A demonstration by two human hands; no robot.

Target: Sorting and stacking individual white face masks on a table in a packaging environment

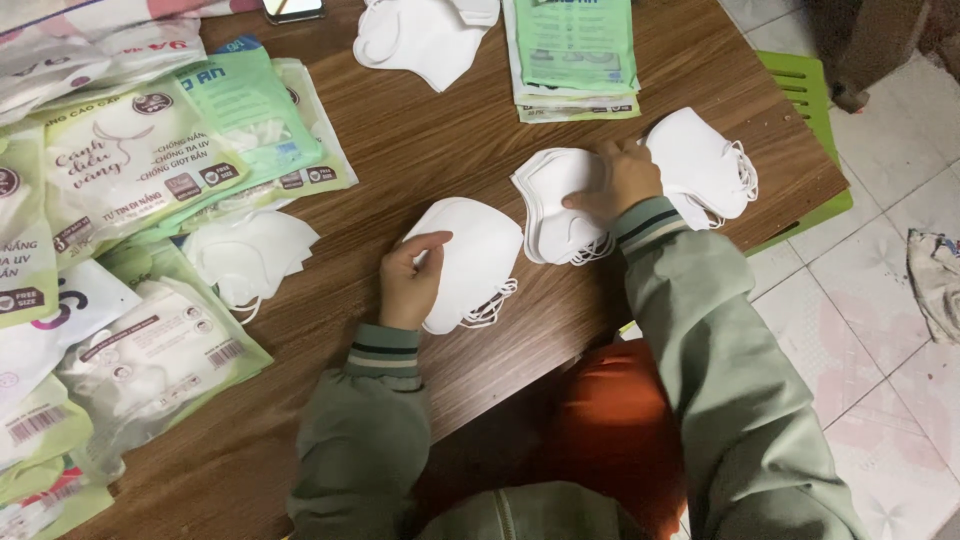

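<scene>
Left hand (408, 282) curled around white mask stack (468, 262)

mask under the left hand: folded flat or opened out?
Folded flat. The white mask lies as a flat half-shape on the table, ear loops bunched at its lower edge, with the left hand gripping its left side.

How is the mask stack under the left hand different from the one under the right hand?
The left stack lies alone near the table edge; the right stack sits beside another heap. The left hand grips its stack at the edge; the right hand rests flat on top. The right stack fans out more. Both are white folded masks with ear loops.
</scene>
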